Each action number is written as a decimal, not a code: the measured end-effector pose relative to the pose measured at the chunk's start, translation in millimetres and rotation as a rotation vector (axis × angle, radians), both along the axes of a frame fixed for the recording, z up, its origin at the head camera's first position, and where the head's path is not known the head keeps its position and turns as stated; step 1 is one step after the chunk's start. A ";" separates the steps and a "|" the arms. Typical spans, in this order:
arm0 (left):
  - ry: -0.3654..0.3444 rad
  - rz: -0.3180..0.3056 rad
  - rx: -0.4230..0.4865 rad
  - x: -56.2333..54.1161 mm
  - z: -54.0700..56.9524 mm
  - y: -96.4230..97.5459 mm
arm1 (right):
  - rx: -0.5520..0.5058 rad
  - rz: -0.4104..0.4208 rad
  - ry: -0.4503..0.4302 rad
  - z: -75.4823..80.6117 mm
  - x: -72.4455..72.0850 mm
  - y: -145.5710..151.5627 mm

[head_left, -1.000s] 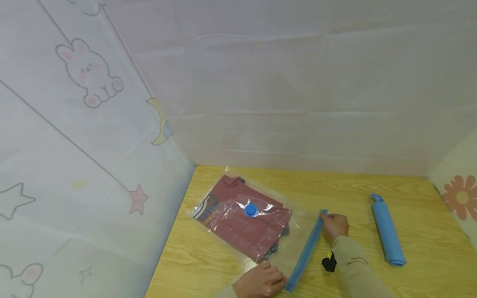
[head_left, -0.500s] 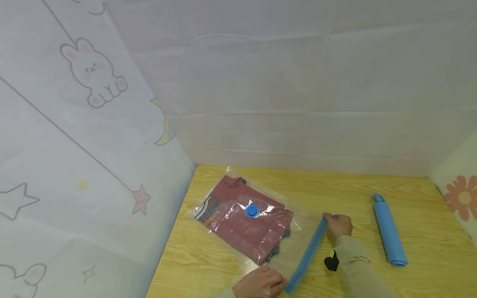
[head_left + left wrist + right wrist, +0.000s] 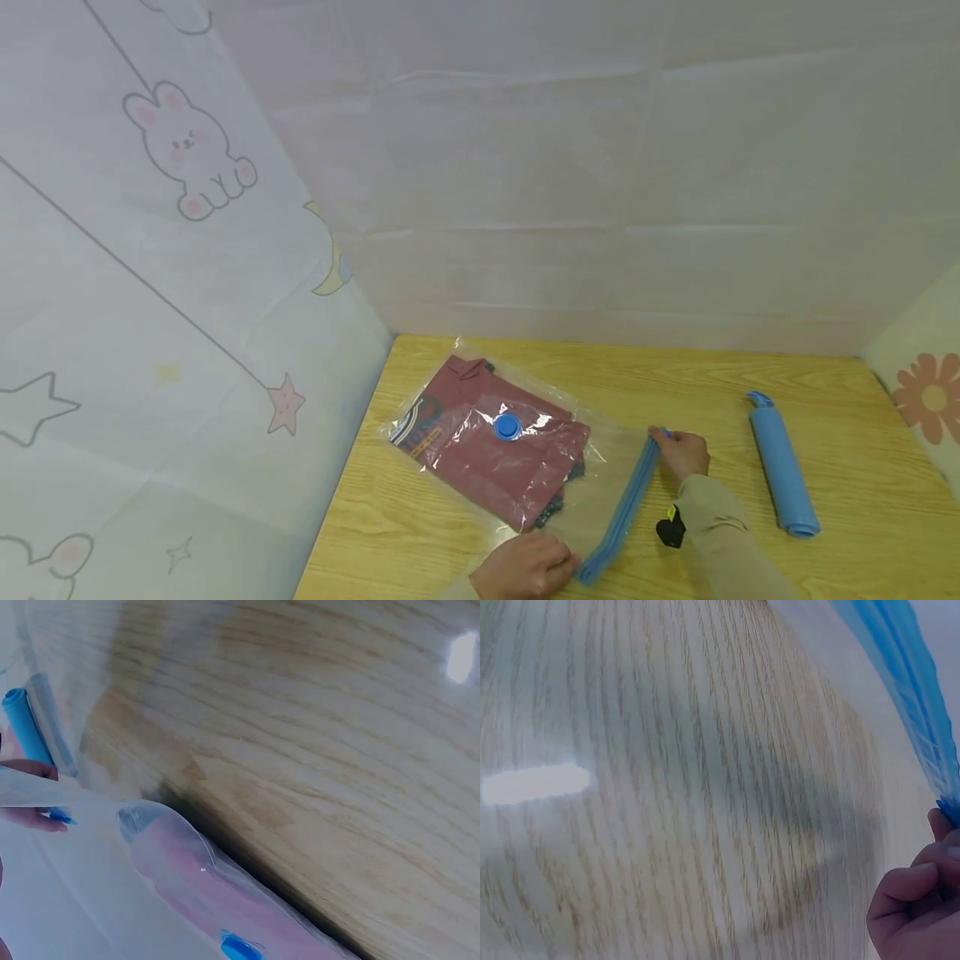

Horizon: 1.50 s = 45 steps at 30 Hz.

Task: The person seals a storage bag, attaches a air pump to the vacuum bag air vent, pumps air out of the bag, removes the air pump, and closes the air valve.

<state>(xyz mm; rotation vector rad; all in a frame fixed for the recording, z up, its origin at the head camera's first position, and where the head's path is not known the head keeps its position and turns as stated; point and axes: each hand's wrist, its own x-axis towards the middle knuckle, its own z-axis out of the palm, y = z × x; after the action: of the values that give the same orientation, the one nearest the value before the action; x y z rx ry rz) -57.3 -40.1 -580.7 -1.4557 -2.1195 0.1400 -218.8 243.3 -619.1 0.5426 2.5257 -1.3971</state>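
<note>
A clear vacuum storage bag with a round blue valve lies on the table with a folded dark-pink garment inside. Along its right end runs a blue zip strip, bowed near its lower end. My right hand pinches the strip's far corner; a small blue piece shows at its fingertips, perhaps the slider. Near the strip's lower end, my left hand grips the bag's edge with curled fingers. In the right wrist view, the strip leads into the fingers of my right hand.
A blue hand pump lies to the right of my right hand on the wooden table. A black heart-shaped tag is by my right sleeve. Printed sheets stand around the table's back and sides.
My right hand has moved slightly right and toward me with the strip's far corner. Its lower end has lifted or bent a little by my left hand, which stays almost in place.
</note>
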 end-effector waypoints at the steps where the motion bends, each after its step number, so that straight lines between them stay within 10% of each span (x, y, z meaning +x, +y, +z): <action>1: -0.011 -0.004 0.026 -1.4 -0.2 0.2 | 0.000 0.011 -0.006 -1.0 0.5 1.3; 20: -0.100 0.034 0.259 -29.4 8.8 12.2 | -0.339 0.150 -0.229 -2.3 16.8 12.0; 37: 0.018 0.198 0.176 -54.9 8.1 48.2 | -0.280 0.401 -0.173 35.9 25.9 -10.2; 45: -0.227 0.343 0.108 -55.3 -13.0 19.2 | -0.264 0.410 -0.180 36.3 19.1 -4.5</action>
<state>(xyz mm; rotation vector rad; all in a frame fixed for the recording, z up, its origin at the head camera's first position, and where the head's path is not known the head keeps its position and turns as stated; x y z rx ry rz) -112.5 -20.9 -593.7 -1.0788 -2.5072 -0.0137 -199.7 238.8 -582.7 0.0878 2.1108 -1.4163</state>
